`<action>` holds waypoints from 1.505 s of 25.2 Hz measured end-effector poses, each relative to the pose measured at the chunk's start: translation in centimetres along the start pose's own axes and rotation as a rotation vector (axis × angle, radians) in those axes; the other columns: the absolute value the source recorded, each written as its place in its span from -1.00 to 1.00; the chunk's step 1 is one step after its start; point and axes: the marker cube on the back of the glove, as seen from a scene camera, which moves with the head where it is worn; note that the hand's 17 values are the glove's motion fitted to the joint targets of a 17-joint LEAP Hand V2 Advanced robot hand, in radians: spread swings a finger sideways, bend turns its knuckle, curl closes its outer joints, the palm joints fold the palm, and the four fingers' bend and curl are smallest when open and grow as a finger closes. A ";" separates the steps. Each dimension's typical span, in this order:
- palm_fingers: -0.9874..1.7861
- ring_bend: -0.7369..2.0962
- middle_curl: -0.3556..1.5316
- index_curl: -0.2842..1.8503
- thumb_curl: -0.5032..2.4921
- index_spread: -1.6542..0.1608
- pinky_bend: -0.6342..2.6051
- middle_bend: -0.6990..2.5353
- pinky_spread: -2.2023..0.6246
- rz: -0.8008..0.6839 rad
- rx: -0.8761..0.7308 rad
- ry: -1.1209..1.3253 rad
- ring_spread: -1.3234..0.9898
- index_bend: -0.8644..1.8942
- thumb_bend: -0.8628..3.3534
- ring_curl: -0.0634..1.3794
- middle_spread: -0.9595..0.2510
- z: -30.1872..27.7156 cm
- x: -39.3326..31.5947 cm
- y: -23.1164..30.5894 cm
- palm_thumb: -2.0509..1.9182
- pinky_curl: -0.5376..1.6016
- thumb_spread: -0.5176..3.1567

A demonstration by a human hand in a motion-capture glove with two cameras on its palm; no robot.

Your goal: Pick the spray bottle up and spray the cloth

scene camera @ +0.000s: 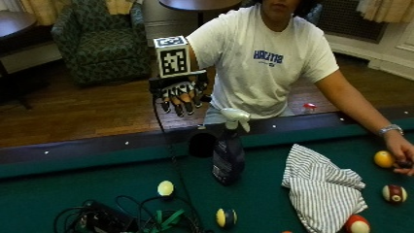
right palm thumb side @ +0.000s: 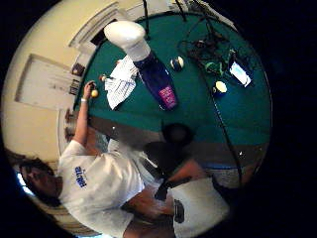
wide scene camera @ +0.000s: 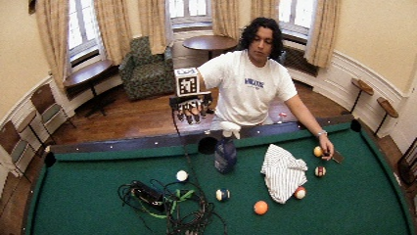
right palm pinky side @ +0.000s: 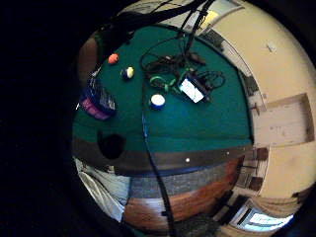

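Note:
A dark blue spray bottle (scene camera: pixel 228 158) with a white trigger head (scene camera: pixel 236 117) stands upright on the green felt near the table's rail. A striped white cloth (scene camera: pixel 322 187) lies crumpled on the felt beside it, toward the person's bare hand. My gloved right hand (scene camera: pixel 181 94) hangs in the air above the rail, up and to one side of the bottle, fingers relaxed and pointing down, holding nothing. The thumb side palm view shows the bottle (right palm thumb side: pixel 154 74) and the cloth (right palm thumb side: pixel 120 82) side by side; the little finger side view catches only the bottle's body (right palm pinky side: pixel 98 99).
Pool balls lie scattered: a white and yellow one (scene camera: pixel 165 188), a striped one (scene camera: pixel 224 217), others near the cloth (scene camera: pixel 394 193). A tangle of black cables with a device (scene camera: pixel 107 219) covers the felt's near side. The bare hand (scene camera: pixel 402 158) rests by an orange ball (scene camera: pixel 384 158). A side pocket (scene camera: pixel 202 144) sits beside the bottle.

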 end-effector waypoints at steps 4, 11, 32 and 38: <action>-0.07 -0.16 -0.36 -0.58 -0.49 0.41 -0.33 -0.42 0.71 0.009 0.018 -0.062 0.06 -0.28 -0.60 -0.59 0.45 2.0 0.5 0.4 0.23 -0.24 -0.26; -0.06 -0.15 -0.33 -0.57 -0.48 0.41 -0.34 -0.43 0.70 0.054 0.010 -0.245 0.05 -0.28 -0.60 -0.56 0.42 4.9 0.8 0.5 0.24 -0.22 -0.26; 0.53 0.05 -0.31 -0.60 -0.42 0.43 -0.14 -0.43 0.41 0.098 0.121 -0.745 -0.04 -0.34 -0.56 -0.43 0.30 7.1 -0.3 -2.2 0.42 -0.15 -0.22; 0.71 0.04 -0.21 -0.50 -0.39 0.49 -0.14 -0.34 0.37 0.130 0.147 -0.797 -0.02 -0.20 -0.56 -0.35 0.25 6.8 0.3 -2.2 0.46 -0.10 -0.23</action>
